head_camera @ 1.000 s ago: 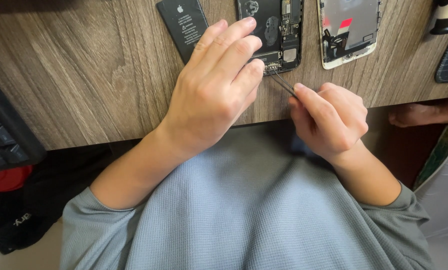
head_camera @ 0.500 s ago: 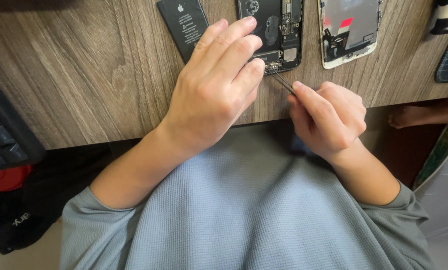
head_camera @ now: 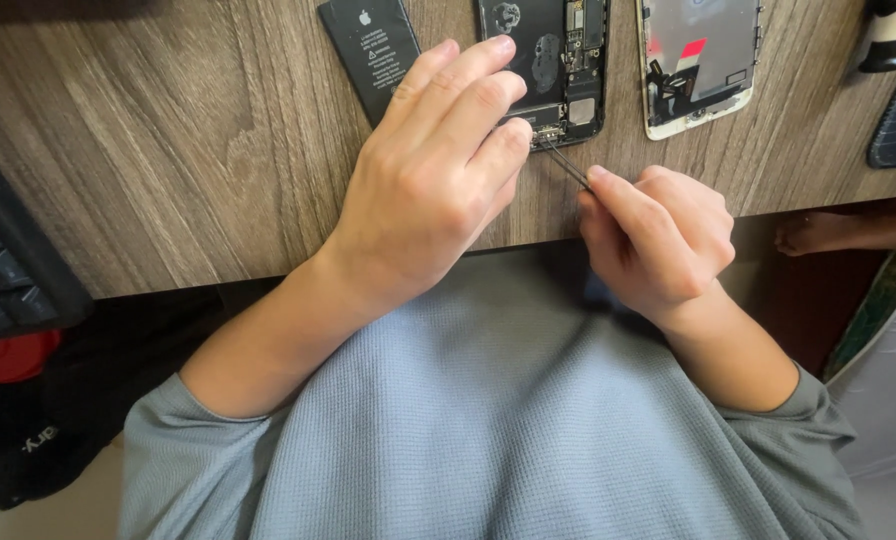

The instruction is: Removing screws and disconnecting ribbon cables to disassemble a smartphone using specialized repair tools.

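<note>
The opened phone body (head_camera: 551, 62) lies on the wooden desk (head_camera: 168, 150), its lower end pointing toward the person.

Left hand (head_camera: 430, 185): laid flat, palm down, fingers extended and close together. The fingertips (head_camera: 496, 50) rest on the lower left part of the phone body and hold it against the desk. Nothing is gripped in this hand.

Right hand (head_camera: 658, 240): curled into a closed pinch just below and to the right of the phone body. Thumb and fingers clamp a thin metal tool (head_camera: 565, 163), apparently tweezers. The tool tip touches the bottom edge of the phone body, at the connector area.

A black battery (head_camera: 373, 45) lies just left of the phone body, partly beside the left hand. A detached screen panel (head_camera: 698, 60) lies just right of the phone body, face down.
</note>
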